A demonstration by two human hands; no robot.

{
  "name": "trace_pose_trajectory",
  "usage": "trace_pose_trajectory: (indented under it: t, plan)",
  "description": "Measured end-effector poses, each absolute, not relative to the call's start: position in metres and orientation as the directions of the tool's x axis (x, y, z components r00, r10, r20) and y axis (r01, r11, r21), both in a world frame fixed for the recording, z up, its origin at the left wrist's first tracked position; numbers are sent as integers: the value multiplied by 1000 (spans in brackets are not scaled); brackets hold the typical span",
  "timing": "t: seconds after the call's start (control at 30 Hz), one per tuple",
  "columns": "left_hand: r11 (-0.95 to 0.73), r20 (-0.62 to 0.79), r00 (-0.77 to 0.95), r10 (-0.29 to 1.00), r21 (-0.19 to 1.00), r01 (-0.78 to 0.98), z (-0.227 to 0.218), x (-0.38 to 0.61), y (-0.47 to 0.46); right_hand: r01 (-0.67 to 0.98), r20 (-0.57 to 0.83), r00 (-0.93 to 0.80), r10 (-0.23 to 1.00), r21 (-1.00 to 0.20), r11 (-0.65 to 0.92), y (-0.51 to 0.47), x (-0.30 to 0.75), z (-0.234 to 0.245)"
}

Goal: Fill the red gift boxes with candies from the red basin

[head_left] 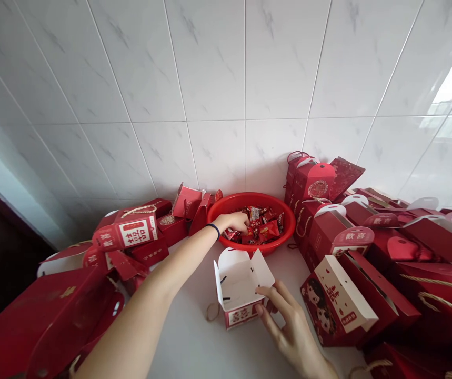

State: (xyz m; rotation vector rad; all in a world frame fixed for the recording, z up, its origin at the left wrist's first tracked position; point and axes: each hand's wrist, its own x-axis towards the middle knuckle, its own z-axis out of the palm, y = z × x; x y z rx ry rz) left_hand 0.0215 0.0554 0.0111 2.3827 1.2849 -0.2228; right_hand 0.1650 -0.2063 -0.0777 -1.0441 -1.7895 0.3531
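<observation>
My left hand [238, 222] reaches into a red plastic basin [291, 225] of wrapped candies [270, 230]. Its fingers are curled down among the wrappers, and what they hold is hidden. In front of the basin an open red gift box [238, 317] with a white inside stands upright, its flaps raised. My right hand [289, 322] grips the box's right wall, the index finger over the edge and the thumb on the outside. A loop of twine [212, 311] lies at the box's left side.
Red gift boxes with rope handles [127, 231] are piled at the left. Many more boxes [328, 231] stand stacked on the right, one with a cream panel [344, 292] close to my right hand. A tiled wall [218, 79] rises behind the basin.
</observation>
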Motion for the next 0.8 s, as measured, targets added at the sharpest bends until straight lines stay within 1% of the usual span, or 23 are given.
trace_pose_trajectory:
  t: [0.1,0.2,0.37,0.47,0.57,0.63,0.7,0.77,0.8]
  plan:
    - [-467,-335,541,771,280,839,7,18,51,504,606,-122,786,-645,575,-206,166,-79]
    - [-456,-246,538,806,321,830,6,17,47,497,598,-118,793,-655,568,-205,166,-80]
    - [-474,9,536,844,481,738,32,15,40,468,543,-102,834,-713,522,-206,167,-79]
    - [-502,67,576,815,579,643,56,12,24,423,488,-88,868,-771,476,-208,167,-75]
    - [-516,31,649,760,637,573,74,8,-5,360,470,-40,882,-817,451,-208,165,-72]
    - [-552,-27,735,677,642,532,78,6,-28,334,456,22,890,-842,424,-206,164,-74]
    - [-627,-102,796,597,560,542,78,5,-50,315,431,77,899,-866,388,-205,163,-77]
    - [-656,-178,789,588,466,594,74,3,-67,292,399,101,911,-888,356,-204,163,-80]
    - [-655,-202,777,596,438,616,71,2,-73,280,383,102,918,-897,343,-204,163,-81]
